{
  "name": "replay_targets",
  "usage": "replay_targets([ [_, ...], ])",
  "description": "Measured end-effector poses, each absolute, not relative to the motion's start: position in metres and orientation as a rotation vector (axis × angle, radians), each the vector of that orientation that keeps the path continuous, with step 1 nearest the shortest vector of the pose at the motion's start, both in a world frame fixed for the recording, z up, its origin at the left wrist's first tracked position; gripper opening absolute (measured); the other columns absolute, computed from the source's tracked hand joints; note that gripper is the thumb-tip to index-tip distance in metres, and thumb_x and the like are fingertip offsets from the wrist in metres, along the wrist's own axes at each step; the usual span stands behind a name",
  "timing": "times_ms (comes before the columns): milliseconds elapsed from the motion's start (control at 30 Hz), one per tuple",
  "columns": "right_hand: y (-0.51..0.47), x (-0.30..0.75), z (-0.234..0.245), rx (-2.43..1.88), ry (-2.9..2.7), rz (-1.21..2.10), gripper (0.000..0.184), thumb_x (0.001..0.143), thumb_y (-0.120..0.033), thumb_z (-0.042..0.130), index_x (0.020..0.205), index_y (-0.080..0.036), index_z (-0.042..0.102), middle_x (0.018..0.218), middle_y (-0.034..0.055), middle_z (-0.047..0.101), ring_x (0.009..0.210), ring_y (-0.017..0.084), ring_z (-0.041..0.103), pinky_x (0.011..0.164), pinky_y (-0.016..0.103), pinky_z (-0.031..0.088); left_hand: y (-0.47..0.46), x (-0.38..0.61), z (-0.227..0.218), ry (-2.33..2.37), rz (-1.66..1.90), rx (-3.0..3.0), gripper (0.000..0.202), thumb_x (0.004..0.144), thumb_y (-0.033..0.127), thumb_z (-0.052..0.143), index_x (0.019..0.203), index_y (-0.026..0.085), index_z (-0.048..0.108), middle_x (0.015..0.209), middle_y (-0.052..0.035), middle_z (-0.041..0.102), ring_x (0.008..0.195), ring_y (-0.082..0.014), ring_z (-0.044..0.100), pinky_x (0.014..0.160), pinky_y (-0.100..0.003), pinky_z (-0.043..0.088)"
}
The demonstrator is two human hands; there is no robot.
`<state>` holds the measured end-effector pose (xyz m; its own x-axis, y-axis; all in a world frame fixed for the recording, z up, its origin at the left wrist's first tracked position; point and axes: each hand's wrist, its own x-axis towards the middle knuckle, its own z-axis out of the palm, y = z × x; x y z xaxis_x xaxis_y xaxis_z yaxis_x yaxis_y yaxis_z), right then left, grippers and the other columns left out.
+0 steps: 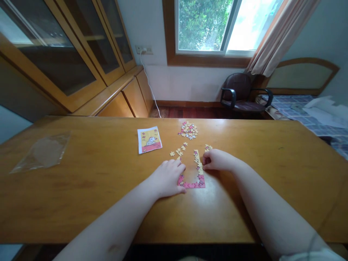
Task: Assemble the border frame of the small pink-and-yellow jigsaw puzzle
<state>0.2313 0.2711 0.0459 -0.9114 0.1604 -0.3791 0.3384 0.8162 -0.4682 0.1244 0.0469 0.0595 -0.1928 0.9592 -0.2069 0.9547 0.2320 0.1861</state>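
A partly joined jigsaw puzzle border (201,182) lies on the table, pink along the bottom and yellow up its right side. My left hand (168,177) rests over its left side, thumb and fingers apart, covering part of that edge. Beside the right edge, my right hand (216,159) has its fingers curled together; whatever they may hold is hidden. Just beyond that hand sit a few joined yellow pieces (208,147). Loose yellow puzzle pieces (178,152) lie above my left hand, and a pile of puzzle pieces (188,130) is farther back.
A printed picture sheet (149,140) with a white animal lies left of the pieces. A clear plastic bag (43,151) is on the left of the wooden table (103,174). Past the far edge are a cabinet (108,90), a chair (241,92) and a bed (310,108).
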Motion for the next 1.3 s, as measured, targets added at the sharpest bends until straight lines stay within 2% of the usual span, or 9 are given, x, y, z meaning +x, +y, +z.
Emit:
replay_targets([
  [433,0.271,0.23,0.041,0.352,2.702,-0.774,0.01,0.07,-0.029,0.069,0.075,-0.021,0.066,0.07,-0.0022,0.066,0.062,0.013,0.057,0.055,0.024,0.038,0.044,0.123,0.06,2.208,0.017,1.819,0.023,0.079,0.033,0.06,0.098,0.02,0.059,0.101,-0.0072,0.062,0.095,-0.0251,0.058,0.082,-0.037,0.045],
  [900,0.27,0.229,0.042,0.352,2.698,-0.774,0.009,0.071,-0.028,0.069,0.075,-0.021,0.066,0.07,-0.002,0.066,0.062,0.013,0.056,0.055,0.023,0.037,0.044,0.122,0.059,2.241,-0.009,1.802,0.021,0.079,0.037,0.061,0.089,0.019,0.057,0.097,-0.0078,0.062,0.092,-0.0259,0.058,0.079,-0.038,0.046],
  [1067,0.269,0.228,0.042,0.351,2.709,-0.773,0.009,0.071,-0.028,0.069,0.076,-0.021,0.067,0.071,-0.0021,0.066,0.062,0.013,0.056,0.056,0.024,0.037,0.044,0.125,0.058,2.25,0.016,1.798,0.027,0.08,0.044,0.061,0.09,0.019,0.059,0.096,-0.0084,0.061,0.092,-0.0264,0.058,0.081,-0.039,0.046],
  [1133,0.269,0.229,0.042,0.349,2.714,-0.786,0.01,0.071,-0.029,0.069,0.077,-0.021,0.067,0.071,-0.0021,0.067,0.063,0.013,0.057,0.056,0.023,0.038,0.044,0.127,0.055,2.266,0.071,1.797,0.036,0.081,0.05,0.059,0.097,0.018,0.061,0.1,-0.0097,0.061,0.096,-0.0275,0.057,0.085,-0.041,0.046],
  [1200,0.271,0.229,0.042,0.341,2.724,-0.802,0.011,0.072,-0.03,0.069,0.077,-0.021,0.068,0.072,-0.0015,0.067,0.064,0.013,0.057,0.057,0.023,0.038,0.045,0.13,0.051,2.281,0.159,1.806,0.047,0.082,0.054,0.058,0.114,0.019,0.06,0.115,-0.0118,0.06,0.107,-0.0294,0.054,0.094,-0.044,0.043],
  [1300,0.274,0.23,0.041,0.331,2.738,-0.789,0.011,0.073,-0.03,0.067,0.078,-0.021,0.07,0.074,0.0,0.068,0.065,0.014,0.058,0.059,0.024,0.04,0.047,0.133,0.041,2.271,0.25,1.838,0.063,0.084,0.056,0.055,0.138,0.025,0.048,0.145,-0.0124,0.043,0.129,-0.0329,0.041,0.109,-0.05,0.03],
])
